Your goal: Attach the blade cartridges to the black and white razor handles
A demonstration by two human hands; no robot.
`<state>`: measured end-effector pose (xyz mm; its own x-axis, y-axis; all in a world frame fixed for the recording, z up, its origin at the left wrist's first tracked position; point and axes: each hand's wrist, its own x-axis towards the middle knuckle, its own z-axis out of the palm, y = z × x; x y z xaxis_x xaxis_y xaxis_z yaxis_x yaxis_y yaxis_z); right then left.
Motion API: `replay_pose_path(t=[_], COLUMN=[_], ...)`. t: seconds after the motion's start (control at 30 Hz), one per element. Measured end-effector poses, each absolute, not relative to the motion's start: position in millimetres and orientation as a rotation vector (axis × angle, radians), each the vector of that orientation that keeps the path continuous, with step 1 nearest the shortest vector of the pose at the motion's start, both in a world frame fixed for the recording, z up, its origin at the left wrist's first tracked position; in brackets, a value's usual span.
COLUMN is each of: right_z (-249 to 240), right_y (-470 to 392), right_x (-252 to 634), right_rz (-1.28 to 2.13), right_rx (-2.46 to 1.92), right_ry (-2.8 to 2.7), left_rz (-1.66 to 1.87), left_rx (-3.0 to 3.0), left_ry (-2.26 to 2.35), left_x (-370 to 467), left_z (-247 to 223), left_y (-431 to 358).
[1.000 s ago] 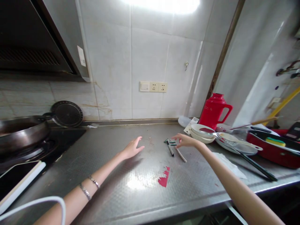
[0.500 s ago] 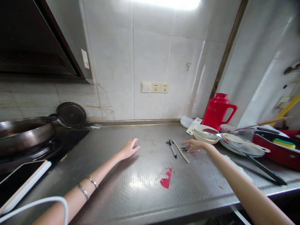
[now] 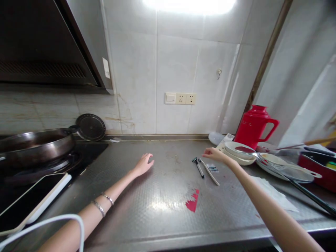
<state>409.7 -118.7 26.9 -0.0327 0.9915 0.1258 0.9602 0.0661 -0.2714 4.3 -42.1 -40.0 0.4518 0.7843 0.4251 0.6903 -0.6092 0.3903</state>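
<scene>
My left hand [image 3: 144,163] hovers over or rests on the left-middle of the steel counter, thumb and fingers apart, holding nothing. My right hand [image 3: 214,154] is above the counter with its fingers curled together; whether anything small is inside them is hidden. Just below it lie several small dark green razor cartridges [image 3: 213,168] in what looks like a clear pack. A razor [image 3: 200,169] with a dark head and grey handle lies to their left. Between razor and cartridges is a thin, slightly bent pale stick [image 3: 209,172] with a dark tip.
A red patch [image 3: 193,201] marks the steel counter [image 3: 136,213]. At right stand stacked bowls [image 3: 237,159], plates with utensils, a red thermos [image 3: 254,126] and a red pot [image 3: 317,168]. At left are a pan [image 3: 49,141] on the stove, a phone [image 3: 34,203] and a white cable [image 3: 52,219].
My right hand has lifted away from the cartridges, upward and back, and its fingers have curled in. My left hand stays in about the same place. The view has turned slightly left.
</scene>
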Motion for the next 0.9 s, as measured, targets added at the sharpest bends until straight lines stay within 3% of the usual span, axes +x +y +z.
replay_pose_path(t=[0.23, 0.53, 0.9], right_z=[14.9, -18.6, -37.7], right_y=[-88.9, -93.5, -102.2], right_x=[315.9, 226.5, 211.4], right_rz=[0.112, 0.047, -0.044], right_rx=[-1.848, -2.111, -2.208], right_ry=[-2.071, -1.930, -1.879], left_rz=[0.691, 0.461, 0.398], left_rx=[2.347, 2.342, 2.411], left_ry=[1.843, 1.929, 1.996], left_x=[-24.3, -36.0, -29.0], left_z=[-40.1, -43.6, -43.2], left_y=[-35.6, -50.1, -62.1])
